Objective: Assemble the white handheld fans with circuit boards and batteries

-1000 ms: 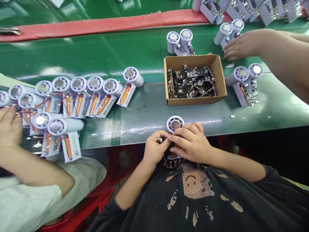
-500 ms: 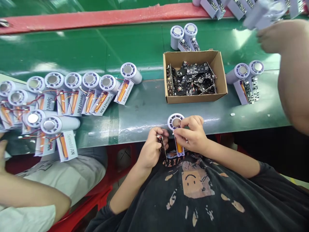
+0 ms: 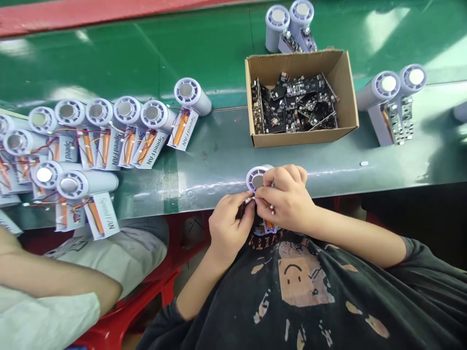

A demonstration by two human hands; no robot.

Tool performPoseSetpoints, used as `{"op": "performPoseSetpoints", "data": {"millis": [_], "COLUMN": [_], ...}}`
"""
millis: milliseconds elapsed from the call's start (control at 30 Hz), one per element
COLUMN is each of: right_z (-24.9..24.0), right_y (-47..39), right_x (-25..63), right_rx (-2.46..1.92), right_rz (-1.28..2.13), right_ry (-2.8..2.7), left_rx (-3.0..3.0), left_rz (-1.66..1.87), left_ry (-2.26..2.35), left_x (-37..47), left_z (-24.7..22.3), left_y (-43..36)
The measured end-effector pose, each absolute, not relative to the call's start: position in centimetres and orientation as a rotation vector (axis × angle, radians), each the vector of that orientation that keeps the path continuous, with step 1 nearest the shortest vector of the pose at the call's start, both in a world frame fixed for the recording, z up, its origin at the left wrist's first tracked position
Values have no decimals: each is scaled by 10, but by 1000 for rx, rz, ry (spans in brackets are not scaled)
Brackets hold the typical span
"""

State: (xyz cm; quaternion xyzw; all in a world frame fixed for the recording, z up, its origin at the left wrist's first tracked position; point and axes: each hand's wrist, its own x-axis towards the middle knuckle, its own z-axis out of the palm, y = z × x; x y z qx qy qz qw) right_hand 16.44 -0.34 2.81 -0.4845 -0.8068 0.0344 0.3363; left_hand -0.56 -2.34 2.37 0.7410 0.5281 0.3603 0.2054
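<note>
Close to my body at the bench edge is a pale lilac handheld fan (image 3: 251, 181), its round end facing up and its opened handle toward my shirt. An orange battery (image 3: 270, 225) shows in that handle, partly covered by my right hand. My left hand (image 3: 229, 224) pinches a small circuit board (image 3: 248, 200) between thumb and fingertips, mostly hidden. With closed fingers, my right hand (image 3: 286, 197) holds a small white wire plug (image 3: 254, 197) against the board's end. Another small white plug (image 3: 272, 209) shows beneath its fingers. Whether plug and board are joined, I cannot tell.
Ahead stands a cardboard box (image 3: 306, 140) of loose circuit boards (image 3: 292, 104). Several open-handled fans (image 3: 126, 109) line the left. Two fans with boards (image 3: 386, 87) are at right, two more (image 3: 278, 29) behind the box. A co-worker's arm (image 3: 54, 265) is at lower left.
My left hand has brought the circuit board up and right, so it now meets my right fingertips. A co-worker's arm at the upper right has left the view. The view has shifted slightly.
</note>
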Motion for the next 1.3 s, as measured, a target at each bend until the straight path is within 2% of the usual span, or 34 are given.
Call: {"op": "performPoseSetpoints", "data": {"millis": [400, 800, 967, 1100, 1300], "right_z": [34, 30, 25, 16, 19], "right_y": [-2, -5, 4, 5, -6], "right_x": [152, 160, 195, 216, 205], "right_rx": [-1381, -1333, -927, -626, -860], "right_rz": [169, 314, 407, 338, 834], "right_ry": [-2087, -2119, -2227, -2330, -1845], "left_rx": [2580, 2610, 2304, 2038, 1554], "left_rz": [1068, 1016, 999, 931, 811], "left_ry": [1447, 1387, 1444, 1416, 1257], "left_x": [-11, -13, -22, -26, -24], "left_z": [20, 21, 17, 15, 16], "left_y": [-19, -21, -26, -34, -39]}}
